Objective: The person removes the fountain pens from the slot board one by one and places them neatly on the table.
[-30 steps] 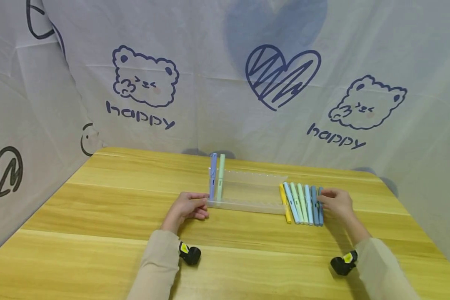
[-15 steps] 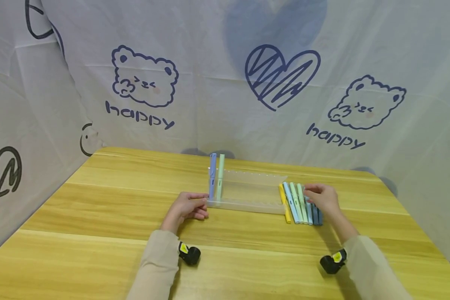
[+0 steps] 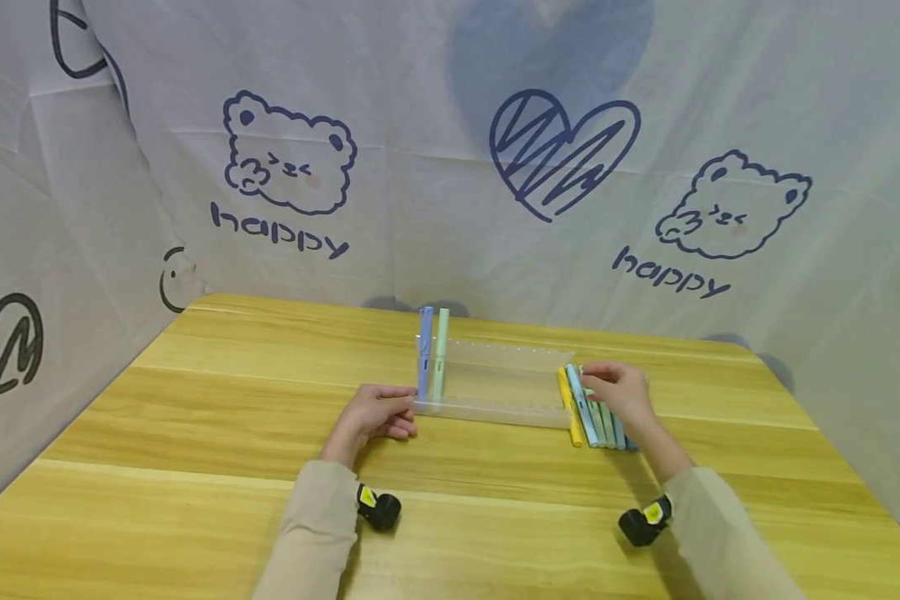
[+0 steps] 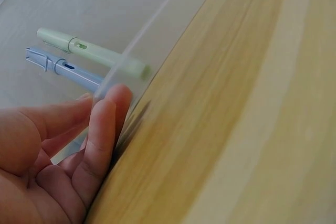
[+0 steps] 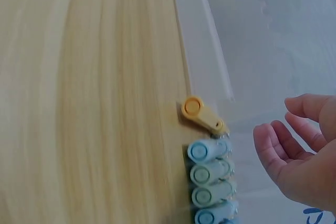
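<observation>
My left hand point(image 3: 375, 412) pinches the left end of a clear plastic pen holder point(image 3: 502, 415), as the left wrist view shows close up. Two capped pens stand upright in the holder near that hand: a lavender-blue pen point(image 3: 425, 354) and a light green pen point(image 4: 97, 53). To the right of the holder lies a row of pens, led by a yellow pen point(image 5: 193, 107) and a light blue pen point(image 5: 199, 151). Over the row hovers my right hand point(image 3: 621, 398), fingers loosely bent, nothing between thumb and fingertips. It hides part of the green and blue pens behind it.
Everything sits on a wooden table point(image 3: 465, 517). A white cloth point(image 3: 420, 125) with bear and heart drawings hangs behind and at the left. Each wrist wears a small black camera point(image 3: 378, 508).
My right hand has moved left along the pen row, from the dark blue pens at its right end toward the light blue pen. The left hand and the holder have stayed put.
</observation>
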`<state>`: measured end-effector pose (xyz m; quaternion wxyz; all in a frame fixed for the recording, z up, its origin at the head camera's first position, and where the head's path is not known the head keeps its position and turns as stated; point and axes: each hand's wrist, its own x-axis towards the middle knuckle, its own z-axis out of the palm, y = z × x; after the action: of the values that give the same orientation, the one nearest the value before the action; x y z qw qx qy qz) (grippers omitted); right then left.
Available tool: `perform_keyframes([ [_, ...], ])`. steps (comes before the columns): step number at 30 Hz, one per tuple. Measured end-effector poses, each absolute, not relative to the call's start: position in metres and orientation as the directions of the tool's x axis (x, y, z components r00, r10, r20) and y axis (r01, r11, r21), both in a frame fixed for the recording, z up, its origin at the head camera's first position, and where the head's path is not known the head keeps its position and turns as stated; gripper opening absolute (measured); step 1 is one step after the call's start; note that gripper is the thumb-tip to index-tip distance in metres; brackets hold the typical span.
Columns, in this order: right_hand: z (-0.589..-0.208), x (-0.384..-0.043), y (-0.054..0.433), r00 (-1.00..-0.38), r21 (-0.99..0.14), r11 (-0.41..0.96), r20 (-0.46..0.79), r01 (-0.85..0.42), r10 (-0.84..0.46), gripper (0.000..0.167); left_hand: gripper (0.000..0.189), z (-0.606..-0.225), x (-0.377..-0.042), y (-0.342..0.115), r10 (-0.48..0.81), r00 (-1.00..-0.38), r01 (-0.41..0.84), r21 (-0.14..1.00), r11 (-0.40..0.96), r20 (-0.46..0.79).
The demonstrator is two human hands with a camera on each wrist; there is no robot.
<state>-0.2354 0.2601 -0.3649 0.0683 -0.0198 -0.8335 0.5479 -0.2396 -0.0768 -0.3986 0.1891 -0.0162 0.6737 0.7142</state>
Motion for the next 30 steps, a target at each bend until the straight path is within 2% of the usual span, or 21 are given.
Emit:
perform_keyframes([
  [21, -0.369, -0.242, 0.22, -0.992, -0.948, 0.306, 0.112, -0.089, 0.058, 0.025, 0.034, -0.401, -0.24, -0.077, 0.252, -0.93, -0.286, 0.958, -0.034, -0.269],
  [30, -0.372, -0.246, 0.201, -0.984, -0.946, 0.279, 0.176, -0.163, 0.022, 0.022, 0.035, -0.402, -0.241, -0.077, 0.249, -0.93, -0.285, 0.958, -0.03, -0.269],
])
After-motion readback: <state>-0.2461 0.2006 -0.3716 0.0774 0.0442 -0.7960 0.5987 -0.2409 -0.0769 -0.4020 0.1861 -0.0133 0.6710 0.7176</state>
